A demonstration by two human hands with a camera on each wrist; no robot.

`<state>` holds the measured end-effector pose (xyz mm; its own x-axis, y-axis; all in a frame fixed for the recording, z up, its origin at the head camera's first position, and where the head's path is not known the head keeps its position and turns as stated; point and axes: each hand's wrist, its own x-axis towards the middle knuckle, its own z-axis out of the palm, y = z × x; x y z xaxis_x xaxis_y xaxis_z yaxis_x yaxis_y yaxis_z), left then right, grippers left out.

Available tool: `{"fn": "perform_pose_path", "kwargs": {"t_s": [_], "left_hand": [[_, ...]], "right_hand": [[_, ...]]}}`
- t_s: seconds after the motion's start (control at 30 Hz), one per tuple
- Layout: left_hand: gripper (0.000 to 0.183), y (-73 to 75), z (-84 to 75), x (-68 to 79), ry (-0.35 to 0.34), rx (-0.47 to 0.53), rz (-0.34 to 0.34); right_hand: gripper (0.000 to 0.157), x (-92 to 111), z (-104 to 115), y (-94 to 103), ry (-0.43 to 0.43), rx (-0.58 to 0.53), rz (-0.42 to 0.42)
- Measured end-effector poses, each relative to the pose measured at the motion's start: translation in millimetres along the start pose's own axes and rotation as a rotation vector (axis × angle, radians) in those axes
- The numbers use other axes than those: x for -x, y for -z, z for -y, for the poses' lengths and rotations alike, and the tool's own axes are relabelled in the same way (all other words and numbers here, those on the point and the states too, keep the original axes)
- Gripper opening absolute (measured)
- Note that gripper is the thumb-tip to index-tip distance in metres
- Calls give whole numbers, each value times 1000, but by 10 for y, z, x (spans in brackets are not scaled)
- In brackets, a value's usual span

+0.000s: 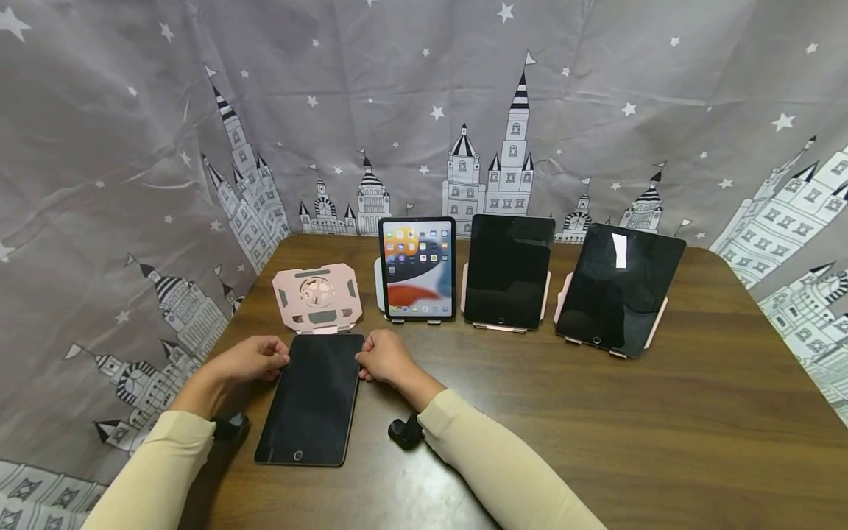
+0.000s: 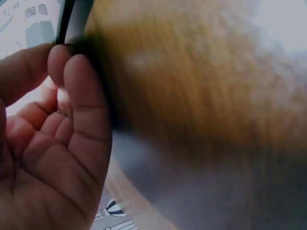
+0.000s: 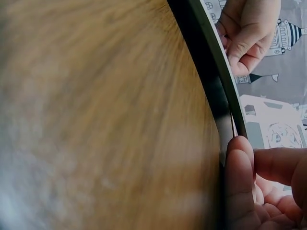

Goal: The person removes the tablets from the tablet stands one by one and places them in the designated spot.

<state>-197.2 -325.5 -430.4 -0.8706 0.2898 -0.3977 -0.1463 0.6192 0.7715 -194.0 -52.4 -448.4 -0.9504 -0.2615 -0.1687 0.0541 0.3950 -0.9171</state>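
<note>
Beige sleeves, both reaching in from the bottom edge of the frame. Left hand, left of centre: thumb and fingers drawn together, pinching the upper left edge of a dark tablet. That tablet: lower left of frame, screen up and unlit, home button toward the viewer. Whether its back meets the wooden table, cannot tell. Pink stand just beyond its top edge, leaning back, nothing on it. Right hand: narrow pinch too, on the tablet's upper right edge; the right wrist view shows fingertips at the rim.

Further right, a row of propped tablets: a lit one at centre, a dark one beside it, another dark one right of centre, tilted.

Judgement: step in hand is taking hold of the tablet by both long edges; pink stand likely its place. Next move would call for an even lift, both hands level, then the lower edge guided onto the stand's lip.
</note>
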Motion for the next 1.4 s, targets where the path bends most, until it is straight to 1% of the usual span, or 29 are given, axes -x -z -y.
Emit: {"fn": "perform_pose_path", "kwargs": {"t_s": [0.13, 0.27, 0.43, 0.67, 0.83, 1.03, 1.13, 1.3, 1.4], "left_hand": [[10, 9, -28, 3, -6, -20, 15], [9, 14, -41, 0, 18, -30, 19], [6, 14, -19, -8, 30, -25, 21], [7, 37, -33, 30, 49, -11, 31], [7, 27, -26, 19, 50, 3, 30], [7, 57, 1, 45, 78, 8, 24], [8, 67, 3, 44, 85, 6, 27], [7, 52, 6, 23, 103, 12, 16], [6, 38, 2, 25, 102, 20, 12]], "right_hand": [[24, -1, -11, 18, -2, 14, 7], [24, 4, -18, 25, -9, -3, 21], [25, 7, -12, 17, -27, -21, 30], [26, 15, -12, -9, -54, -48, 51], [26, 24, -20, -10, -62, -32, 28], [26, 39, 1, -55, -70, -58, 51], [27, 49, 8, -63, -69, -63, 39], [29, 46, 6, -52, -74, -63, 41], [30, 41, 8, -45, -84, -66, 49]]}}
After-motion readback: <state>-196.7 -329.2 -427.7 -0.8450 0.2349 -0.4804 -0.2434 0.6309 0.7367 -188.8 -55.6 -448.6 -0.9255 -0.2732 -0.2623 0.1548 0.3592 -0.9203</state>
